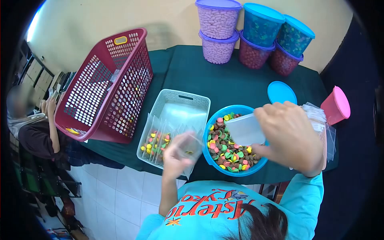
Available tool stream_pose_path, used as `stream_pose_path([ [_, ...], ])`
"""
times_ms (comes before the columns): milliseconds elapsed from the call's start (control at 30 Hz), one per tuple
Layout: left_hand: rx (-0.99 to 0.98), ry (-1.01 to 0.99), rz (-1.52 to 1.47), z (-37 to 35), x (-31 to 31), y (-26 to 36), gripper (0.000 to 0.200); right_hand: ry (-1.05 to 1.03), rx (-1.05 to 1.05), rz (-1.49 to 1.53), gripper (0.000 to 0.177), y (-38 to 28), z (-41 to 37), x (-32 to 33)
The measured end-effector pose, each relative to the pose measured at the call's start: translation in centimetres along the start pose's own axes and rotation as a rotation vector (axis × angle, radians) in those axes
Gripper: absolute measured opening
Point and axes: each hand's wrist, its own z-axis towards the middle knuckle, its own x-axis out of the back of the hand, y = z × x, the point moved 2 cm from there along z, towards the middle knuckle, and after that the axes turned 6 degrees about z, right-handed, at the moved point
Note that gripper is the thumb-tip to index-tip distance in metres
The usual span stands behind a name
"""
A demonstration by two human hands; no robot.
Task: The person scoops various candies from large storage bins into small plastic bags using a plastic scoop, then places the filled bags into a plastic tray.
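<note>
My right hand [290,134] is closed round a translucent white scoop [245,130], whose end is in the blue tub [230,173] of brown, green, yellow and pink candies [232,154]. To the left, my left hand [180,154], a little blurred, pinches a clear plastic bag [191,147] over the right side of a pale basket [185,96]. Inside that basket, filled clear bags [157,143] of coloured candies stand along its left and lower part.
A large maroon basket [132,96] is at the left. Stacked lidded tubs [218,24] line the back. A blue lid [282,93], pink container [336,106] and plastic bags [316,116] are at the right. Another person [38,134] is at the far left.
</note>
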Motion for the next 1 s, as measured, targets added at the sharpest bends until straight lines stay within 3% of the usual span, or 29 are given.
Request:
stream_pose_path([
  [67, 0.089, 0.064, -0.135, 0.3, 2.2, -0.4, 0.074, -0.062, -0.042, 0.004, 0.038, 1.3, -1.0, -1.4],
  [133, 0.025, 0.122, -0.634, 1.1, 4.3, -0.8, 0.085, -0.121, -0.083, 0.012, 0.038, 2.2, -1.6, -3.4],
  [167, 0.035, 0.115, -0.633, 1.4, 4.8, -1.3, 0.085, -0.260, -0.141, 0.017, 0.039, 2.5, -2.0, -4.6],
  [200, 0.068, -0.019, -0.951, 1.8, 5.0, -1.8, 0.091, -0.401, -0.203, 0.022, 0.040, 2.8, -2.5, -5.9],
  [233, 0.105, -0.159, -1.269, 2.2, 4.9, -2.4, 0.097, -0.405, -0.219, 0.026, 0.040, 2.8, -2.9, -6.7],
  [267, 0.158, -0.280, -1.342, 2.5, 4.5, -3.2, 0.098, -0.440, -0.214, 0.059, 0.040, 2.8, -3.4, -7.5],
  [367, 0.306, -0.401, -1.346, 2.4, 2.1, -4.6, 0.097, -0.503, -0.250, 0.143, 0.042, 2.2, -4.4, -9.4],
  [433, 0.364, -0.458, -1.367, 2.0, 0.8, -5.2, 0.095, -0.346, -0.249, 0.285, 0.044, 1.9, -4.8, -9.9],
  [500, 0.512, -0.418, -1.377, 1.9, 0.4, -6.2, 0.095, -0.399, -0.305, 0.308, 0.047, 1.5, -4.7, -10.1],
  [533, 0.533, -0.445, -1.397, 1.9, 0.2, -6.2, 0.094, -0.323, -0.277, 0.335, 0.044, 1.3, -4.6, -10.6],
  [700, 0.571, -0.492, -1.393, 2.5, 0.3, -6.3, 0.094, -0.153, -0.248, 0.410, 0.044, -0.3, -3.9, -13.3],
  [867, 0.607, -0.499, -1.390, 2.6, 0.1, -5.9, 0.092, -0.212, -0.337, 0.626, 0.048, 1.0, -4.0, -14.7],
  [1000, 0.549, -0.531, -1.135, 2.7, 0.2, -5.3, 0.091, -0.178, -0.393, 0.673, 0.052, 2.5, -4.6, -13.3],
])
